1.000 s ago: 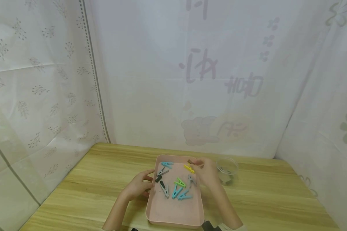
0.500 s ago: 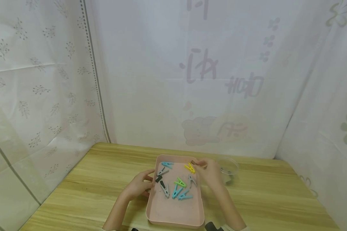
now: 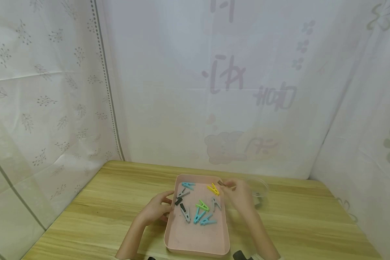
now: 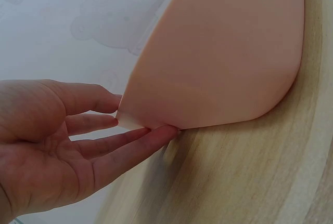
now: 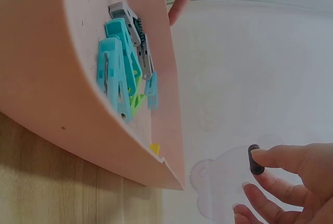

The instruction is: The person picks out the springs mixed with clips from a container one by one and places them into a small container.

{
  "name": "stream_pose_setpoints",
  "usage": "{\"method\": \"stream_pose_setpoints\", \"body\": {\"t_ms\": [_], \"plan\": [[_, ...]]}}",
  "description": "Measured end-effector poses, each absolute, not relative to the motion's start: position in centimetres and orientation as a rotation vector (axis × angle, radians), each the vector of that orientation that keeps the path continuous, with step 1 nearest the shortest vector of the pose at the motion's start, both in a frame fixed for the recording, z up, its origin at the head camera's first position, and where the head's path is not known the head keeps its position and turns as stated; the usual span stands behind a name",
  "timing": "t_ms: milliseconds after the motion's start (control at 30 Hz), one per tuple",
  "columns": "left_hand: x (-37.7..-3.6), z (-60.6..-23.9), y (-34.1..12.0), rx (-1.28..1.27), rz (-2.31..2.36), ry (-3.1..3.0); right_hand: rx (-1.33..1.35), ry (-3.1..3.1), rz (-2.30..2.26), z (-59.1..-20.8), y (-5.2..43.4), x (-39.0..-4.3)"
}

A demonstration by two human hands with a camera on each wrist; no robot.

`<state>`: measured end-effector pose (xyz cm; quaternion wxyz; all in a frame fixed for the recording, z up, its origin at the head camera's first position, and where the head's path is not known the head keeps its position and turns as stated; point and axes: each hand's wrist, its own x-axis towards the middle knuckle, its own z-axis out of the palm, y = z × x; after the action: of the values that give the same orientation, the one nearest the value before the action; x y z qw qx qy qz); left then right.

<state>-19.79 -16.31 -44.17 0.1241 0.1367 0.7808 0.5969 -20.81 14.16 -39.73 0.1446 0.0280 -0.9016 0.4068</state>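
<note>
A pink tray lies on the wooden table and holds several clothes pegs: blue, yellow, green and grey. My left hand rests with straight fingers against the tray's left wall. My right hand is raised over the tray's far right corner and pinches a dark brown peg, seen end-on in the right wrist view. A clear round container stands just right of that hand.
The table is boxed in by white patterned curtains on the left, back and right. Bare wood lies left of the tray and right of the container. A dark object shows at the table's near edge.
My right hand has carried the brown peg a little to the right, from over the tray's corner towards the clear container. The left hand has stayed at the tray's side.
</note>
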Motion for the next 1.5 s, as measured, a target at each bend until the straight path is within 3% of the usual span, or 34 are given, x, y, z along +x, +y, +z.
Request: {"method": "stream_pose_setpoints", "body": {"t_ms": [1500], "plan": [[-19.8, -44.1, -16.2, 0.391, 1.742, 2.279, 0.024, -2.589, 1.147, -39.1, 16.9, -19.9]]}}
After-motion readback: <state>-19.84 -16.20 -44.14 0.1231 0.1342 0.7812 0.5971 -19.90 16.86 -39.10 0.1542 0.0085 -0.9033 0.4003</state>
